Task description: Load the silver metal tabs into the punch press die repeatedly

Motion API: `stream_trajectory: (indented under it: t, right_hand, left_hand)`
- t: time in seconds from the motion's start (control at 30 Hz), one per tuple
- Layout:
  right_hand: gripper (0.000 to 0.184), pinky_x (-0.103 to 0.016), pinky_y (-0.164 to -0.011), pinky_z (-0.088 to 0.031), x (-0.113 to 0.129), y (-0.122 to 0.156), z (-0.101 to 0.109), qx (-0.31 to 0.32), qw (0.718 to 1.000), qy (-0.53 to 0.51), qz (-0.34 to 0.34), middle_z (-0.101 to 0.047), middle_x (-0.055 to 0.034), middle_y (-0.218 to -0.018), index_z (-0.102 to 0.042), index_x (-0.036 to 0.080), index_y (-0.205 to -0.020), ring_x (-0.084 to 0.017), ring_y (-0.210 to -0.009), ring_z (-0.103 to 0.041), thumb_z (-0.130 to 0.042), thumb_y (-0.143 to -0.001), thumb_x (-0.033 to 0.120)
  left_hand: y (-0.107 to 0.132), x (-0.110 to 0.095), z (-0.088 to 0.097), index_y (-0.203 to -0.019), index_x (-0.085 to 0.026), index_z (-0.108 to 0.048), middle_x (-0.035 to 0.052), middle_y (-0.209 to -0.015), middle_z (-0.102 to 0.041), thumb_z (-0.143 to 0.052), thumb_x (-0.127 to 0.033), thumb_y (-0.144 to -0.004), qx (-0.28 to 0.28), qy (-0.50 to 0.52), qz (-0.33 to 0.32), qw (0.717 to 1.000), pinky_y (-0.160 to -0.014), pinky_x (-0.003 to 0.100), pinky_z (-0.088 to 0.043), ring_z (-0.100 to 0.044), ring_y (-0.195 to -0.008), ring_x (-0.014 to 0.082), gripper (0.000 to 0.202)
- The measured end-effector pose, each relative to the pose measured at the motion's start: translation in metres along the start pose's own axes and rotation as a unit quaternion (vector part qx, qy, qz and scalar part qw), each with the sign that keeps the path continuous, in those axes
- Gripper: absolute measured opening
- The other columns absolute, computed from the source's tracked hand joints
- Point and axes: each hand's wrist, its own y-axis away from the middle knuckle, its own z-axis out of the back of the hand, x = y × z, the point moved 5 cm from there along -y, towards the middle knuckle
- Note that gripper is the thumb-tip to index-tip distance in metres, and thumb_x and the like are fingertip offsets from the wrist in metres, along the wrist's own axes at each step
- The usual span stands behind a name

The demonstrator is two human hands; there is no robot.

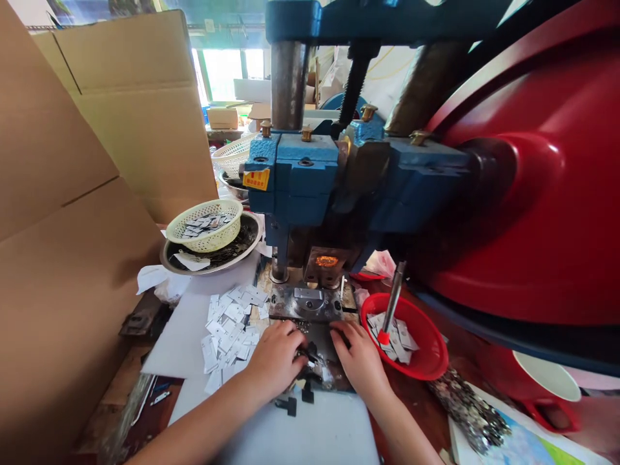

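Note:
My left hand rests at the front of the press, its fingers curled beside small dark metal parts; what is inside its grip, if anything, is hidden. My right hand lies on the other side of these parts, fingers bent and apart at the edge of the dark plate, with nothing visible in it. Just beyond both hands is the steel die, with a small flat metal piece on top. Black pieces lie on the white sheet below. A pile of flat metal plates spreads left of my left hand.
A blue press rises ahead, its big red flywheel at right. Beside my right hand stands a red bowl of plates with a metal rod. At left are a pale basket on a metal basin and tall cardboard.

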Motion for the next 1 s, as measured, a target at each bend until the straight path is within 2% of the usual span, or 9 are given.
stream_trajectory:
  t: [0.1,0.23,0.5,0.67,0.77,0.87,1.0]
  right_hand:
    - [0.024,-0.041,-0.081,-0.047,-0.002,-0.004,-0.003,-0.012,0.997,0.077,0.016,-0.065,-0.0051,-0.094,-0.063,0.024,-0.103,-0.024,-0.09,-0.058,-0.045,-0.088,0.031]
    - [0.024,-0.038,-0.077,-0.048,-0.004,-0.004,-0.007,-0.027,0.992,0.12,0.032,-0.064,-0.0048,-0.091,-0.064,0.024,-0.1,-0.024,-0.088,-0.058,-0.044,-0.09,0.034]
    - [0.027,-0.036,-0.074,-0.047,-0.005,-0.002,-0.007,-0.053,0.993,0.102,0.034,-0.063,-0.0055,-0.088,-0.063,0.023,-0.091,-0.022,-0.083,-0.058,-0.04,-0.092,0.036]
    - [0.025,-0.036,-0.073,-0.048,-0.005,-0.006,-0.001,-0.069,0.997,0.043,0.011,-0.063,-0.0062,-0.085,-0.061,0.022,-0.085,-0.022,-0.08,-0.059,-0.04,-0.091,0.034]
    - [0.02,-0.036,-0.072,-0.048,0.004,-0.019,0.007,-0.095,0.995,0.001,0.007,-0.062,-0.0058,-0.082,-0.06,0.022,-0.083,-0.021,-0.079,-0.059,-0.044,-0.088,0.032]
    - [0.016,-0.035,-0.075,-0.046,0.023,-0.043,0.009,-0.104,0.994,-0.015,0.042,-0.061,-0.0053,-0.084,-0.06,0.021,-0.082,-0.02,-0.081,-0.057,-0.047,-0.086,0.029]
    - [0.018,-0.036,-0.075,-0.044,0.042,-0.071,-0.002,-0.097,0.992,0.043,0.073,-0.061,-0.0073,-0.085,-0.064,0.02,-0.079,-0.022,-0.082,-0.054,-0.049,-0.084,0.028]
  left_hand:
    - [0.003,0.001,-0.002,-0.079,-0.023,-0.063,0.0,-0.082,-0.061,-0.065,-0.02,-0.074,0.013,0.025,-0.005,1.0,-0.076,0.03,-0.04,-0.054,-0.083,0.0189,0.006]
    - [0.007,0.001,-0.003,-0.077,-0.023,-0.062,-0.0014,-0.075,-0.062,-0.064,-0.023,-0.076,0.016,0.063,-0.018,0.998,-0.069,0.028,-0.039,-0.055,-0.075,0.0165,0.002]
    - [0.014,0.0,0.0,-0.076,-0.022,-0.061,0.0008,-0.076,-0.063,-0.058,-0.022,-0.081,-0.05,0.096,-0.045,0.993,-0.07,0.028,-0.04,-0.055,-0.075,0.0165,0.007]
    - [0.016,0.001,0.002,-0.077,-0.022,-0.062,0.0014,-0.075,-0.063,-0.055,-0.024,-0.083,-0.072,0.111,-0.049,0.99,-0.07,0.029,-0.042,-0.056,-0.075,0.0167,0.009]
    - [0.014,0.004,0.01,-0.087,-0.023,-0.064,0.0026,-0.084,-0.065,-0.051,-0.024,-0.085,-0.099,0.163,-0.024,0.981,-0.074,0.029,-0.045,-0.059,-0.08,0.0166,0.014]
    - [0.009,0.009,0.019,-0.087,-0.023,-0.065,0.0029,-0.087,-0.066,-0.05,-0.024,-0.085,-0.128,0.213,0.015,0.969,-0.077,0.029,-0.047,-0.06,-0.082,0.0166,0.015]
    - [0.001,0.016,0.03,-0.083,-0.022,-0.066,0.0022,-0.084,-0.066,-0.052,-0.024,-0.082,-0.151,0.251,0.057,0.955,-0.074,0.029,-0.049,-0.061,-0.079,0.0168,0.014]
